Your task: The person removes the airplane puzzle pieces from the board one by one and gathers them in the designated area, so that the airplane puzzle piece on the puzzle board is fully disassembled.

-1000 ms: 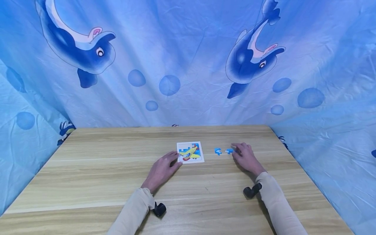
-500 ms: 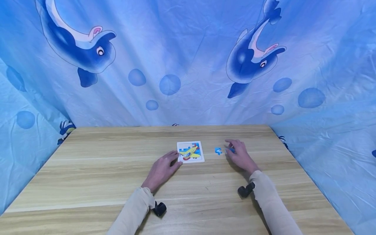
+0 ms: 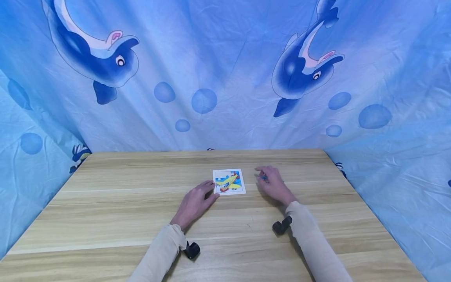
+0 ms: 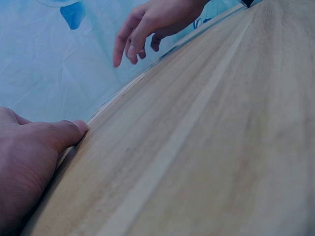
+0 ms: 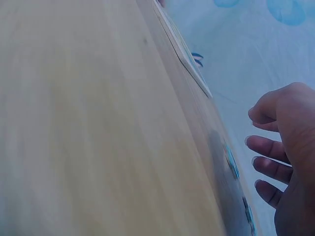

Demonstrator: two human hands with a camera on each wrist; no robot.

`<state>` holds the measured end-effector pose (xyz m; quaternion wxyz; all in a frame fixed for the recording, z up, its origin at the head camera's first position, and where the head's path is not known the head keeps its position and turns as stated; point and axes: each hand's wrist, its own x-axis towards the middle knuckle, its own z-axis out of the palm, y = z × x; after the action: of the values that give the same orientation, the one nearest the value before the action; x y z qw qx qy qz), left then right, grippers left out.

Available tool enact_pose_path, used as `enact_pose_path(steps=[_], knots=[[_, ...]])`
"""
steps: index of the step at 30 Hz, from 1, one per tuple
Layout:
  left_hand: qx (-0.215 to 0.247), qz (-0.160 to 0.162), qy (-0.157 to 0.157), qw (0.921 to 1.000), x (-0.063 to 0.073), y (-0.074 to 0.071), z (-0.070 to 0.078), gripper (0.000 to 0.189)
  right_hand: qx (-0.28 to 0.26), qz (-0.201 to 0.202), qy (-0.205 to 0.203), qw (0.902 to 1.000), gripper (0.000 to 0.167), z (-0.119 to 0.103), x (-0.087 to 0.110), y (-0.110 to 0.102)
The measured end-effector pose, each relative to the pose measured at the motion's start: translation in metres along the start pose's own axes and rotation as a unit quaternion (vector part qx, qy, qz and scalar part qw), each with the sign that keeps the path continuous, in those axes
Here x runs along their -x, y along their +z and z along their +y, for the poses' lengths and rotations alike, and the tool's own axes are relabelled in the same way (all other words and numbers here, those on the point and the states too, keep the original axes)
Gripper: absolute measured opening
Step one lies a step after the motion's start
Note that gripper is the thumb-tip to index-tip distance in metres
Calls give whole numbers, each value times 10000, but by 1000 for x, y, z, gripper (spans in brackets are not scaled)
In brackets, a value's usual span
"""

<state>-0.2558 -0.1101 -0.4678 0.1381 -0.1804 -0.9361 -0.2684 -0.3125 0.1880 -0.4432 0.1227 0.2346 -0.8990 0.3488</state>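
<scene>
A small square jigsaw puzzle [image 3: 237, 187] with a white border and a yellow cartoon airplane lies flat on the table. My left hand [image 3: 193, 203] rests at its left side, fingertips at the left edge and thumb at the near left corner. In the left wrist view that thumb [image 4: 66, 132] lies stretched out low on the tabletop. My right hand [image 3: 276, 186] hovers to the right of the puzzle with loosely bent fingers. Beneath it, two blue jigsaw pieces lie on the wood, a nearer piece [image 5: 232, 161] and another piece [image 5: 250, 216]. The head view mostly hides both under the hand.
The wooden table [image 3: 232, 243] runs back to a blue curtain [image 3: 232, 78] printed with dolphins and bubbles. A black wrist camera [image 3: 192, 250] sits on the left wrist and another camera [image 3: 282, 226] on the right, both over beige sleeves.
My right hand has moved left over the two blue pieces, toward the puzzle, covering them in the head view. My left hand and the puzzle have stayed in place.
</scene>
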Motion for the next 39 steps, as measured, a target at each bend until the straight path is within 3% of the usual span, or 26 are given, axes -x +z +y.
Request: enact_pose_path(steps=[16, 39], knots=[[-13, 2, 8, 10000, 0, 0, -1, 48, -17, -357, 146, 9993, 35, -21, -14, 26], [34, -5, -26, 10000, 0, 0, -1, 48, 575, -356, 650, 9956, 29, -32, -27, 50]])
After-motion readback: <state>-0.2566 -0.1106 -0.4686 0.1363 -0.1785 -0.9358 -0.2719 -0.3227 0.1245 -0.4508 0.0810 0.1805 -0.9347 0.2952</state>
